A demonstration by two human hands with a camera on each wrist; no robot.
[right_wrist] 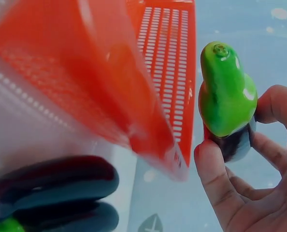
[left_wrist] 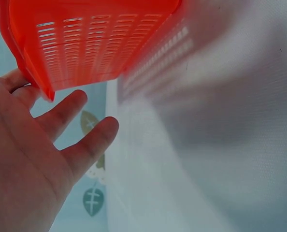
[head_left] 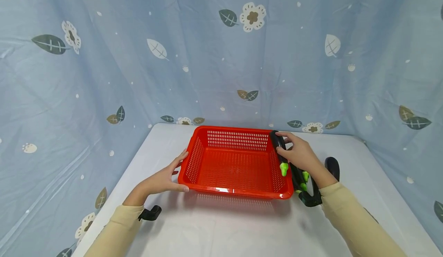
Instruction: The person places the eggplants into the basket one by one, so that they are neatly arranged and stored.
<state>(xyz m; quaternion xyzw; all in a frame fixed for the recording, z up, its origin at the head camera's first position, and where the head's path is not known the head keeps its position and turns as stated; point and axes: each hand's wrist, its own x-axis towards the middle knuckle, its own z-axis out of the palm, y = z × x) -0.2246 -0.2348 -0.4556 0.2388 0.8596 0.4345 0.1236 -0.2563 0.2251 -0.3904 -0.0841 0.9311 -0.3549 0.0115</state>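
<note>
A red slotted plastic basket [head_left: 235, 164] stands on the white table with nothing in it. At its left end my left hand [head_left: 157, 180] touches the rim, fingers spread and mostly extended; the left wrist view shows fingertips [left_wrist: 76, 99] by the basket's wall. My right hand [head_left: 300, 154] pinches an eggplant [head_left: 275, 138] between thumb and fingers over the right rim. Its bright green cap [right_wrist: 225, 92] faces the right wrist camera. Below that hand, outside the basket, dark eggplants [right_wrist: 61, 181] lie side by side, partly hidden by the arm in the head view.
A black device [head_left: 150, 212] is worn at the left wrist, and another [head_left: 309, 199] at the right wrist. Behind the white table [head_left: 214, 230] hangs a blue curtain [head_left: 207, 76] with leaves and flowers, which also closes off both sides.
</note>
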